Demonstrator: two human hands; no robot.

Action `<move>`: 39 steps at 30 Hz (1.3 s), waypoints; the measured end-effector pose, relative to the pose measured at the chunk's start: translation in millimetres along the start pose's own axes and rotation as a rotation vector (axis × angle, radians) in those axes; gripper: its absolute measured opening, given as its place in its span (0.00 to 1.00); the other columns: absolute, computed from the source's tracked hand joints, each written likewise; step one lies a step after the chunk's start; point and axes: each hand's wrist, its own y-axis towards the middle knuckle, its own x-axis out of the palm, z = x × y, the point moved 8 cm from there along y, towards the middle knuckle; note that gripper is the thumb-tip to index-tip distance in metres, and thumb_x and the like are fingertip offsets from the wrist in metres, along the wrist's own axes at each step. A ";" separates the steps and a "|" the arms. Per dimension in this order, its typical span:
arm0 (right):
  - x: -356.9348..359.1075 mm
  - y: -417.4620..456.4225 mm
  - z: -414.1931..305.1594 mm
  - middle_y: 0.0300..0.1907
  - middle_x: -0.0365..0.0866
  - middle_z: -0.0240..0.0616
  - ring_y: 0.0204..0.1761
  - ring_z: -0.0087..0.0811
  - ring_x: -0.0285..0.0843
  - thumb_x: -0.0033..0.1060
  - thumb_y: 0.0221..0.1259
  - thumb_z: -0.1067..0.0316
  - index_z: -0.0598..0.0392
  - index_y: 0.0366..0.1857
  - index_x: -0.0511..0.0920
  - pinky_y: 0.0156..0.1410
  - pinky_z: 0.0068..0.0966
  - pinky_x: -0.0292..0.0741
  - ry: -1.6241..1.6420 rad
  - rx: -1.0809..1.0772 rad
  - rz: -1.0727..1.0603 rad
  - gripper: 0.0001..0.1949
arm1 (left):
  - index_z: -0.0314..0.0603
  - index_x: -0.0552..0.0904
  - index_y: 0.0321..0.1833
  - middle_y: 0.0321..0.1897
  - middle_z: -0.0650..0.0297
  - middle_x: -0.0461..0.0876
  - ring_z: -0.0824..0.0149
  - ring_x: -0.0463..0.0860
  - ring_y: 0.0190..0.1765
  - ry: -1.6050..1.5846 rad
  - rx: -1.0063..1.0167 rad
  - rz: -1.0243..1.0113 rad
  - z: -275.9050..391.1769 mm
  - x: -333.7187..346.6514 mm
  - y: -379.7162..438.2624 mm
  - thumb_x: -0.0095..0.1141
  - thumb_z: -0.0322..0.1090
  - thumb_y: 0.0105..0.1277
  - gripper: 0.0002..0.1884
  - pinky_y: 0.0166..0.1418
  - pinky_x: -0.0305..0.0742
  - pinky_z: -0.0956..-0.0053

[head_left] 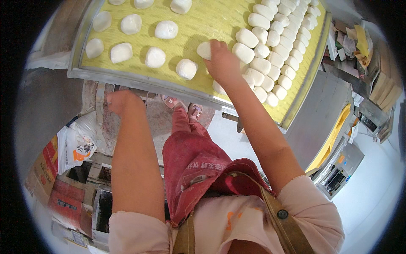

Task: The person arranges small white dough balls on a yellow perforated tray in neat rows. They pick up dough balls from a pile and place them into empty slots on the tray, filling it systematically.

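Observation:
My right hand (223,60) grips a white piece of dough (204,50) at its left side, over a metal-framed tray with a yellow mesh surface (203,19). To the right of this hand, many oval dough pieces (260,66) lie close together in slanting rows. On the tray's left part, several rounded dough pieces (155,57) sit spaced apart in rows. My left hand (125,101) hangs below the tray's near edge, off the mesh. Its fingers are bent and partly hidden, so whether it holds anything does not show.
The tray's metal rim (152,85) runs across in front of my body. A white printed sack (81,143) and a cardboard box (42,171) stand at lower left. Right of the tray are a grey metal surface (312,104), a yellow cloth (333,139) and piled cardboard (385,89).

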 end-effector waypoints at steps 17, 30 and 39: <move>-2.6 51.9 -49.9 0.48 0.82 0.47 0.45 0.49 0.87 0.73 0.58 0.48 0.56 0.56 0.75 0.45 0.43 0.84 -0.189 -0.070 -0.089 0.28 | 0.23 0.79 0.55 0.56 0.40 0.84 0.45 0.88 0.53 0.238 0.100 -0.023 19.2 -8.4 -18.4 0.44 0.31 0.75 0.16 0.51 0.86 0.54; 11.8 79.0 -147.4 0.47 0.81 0.43 0.53 0.44 0.82 0.63 0.58 0.68 0.54 0.52 0.77 0.54 0.43 0.78 -0.092 -0.635 0.191 0.17 | 0.22 0.82 0.53 0.60 0.38 0.81 0.41 0.85 0.56 -0.336 -0.197 -0.003 6.1 -12.4 -23.9 0.35 0.46 0.74 0.29 0.59 0.80 0.46; -21.5 84.6 -136.1 0.44 0.85 0.40 0.51 0.43 0.81 0.64 0.59 0.67 0.53 0.45 0.80 0.49 0.43 0.77 -0.345 -0.430 0.033 0.12 | 0.20 0.80 0.55 0.56 0.33 0.81 0.35 0.83 0.56 -0.160 -0.092 -0.034 -30.1 22.0 36.6 0.33 0.47 0.73 0.31 0.62 0.76 0.43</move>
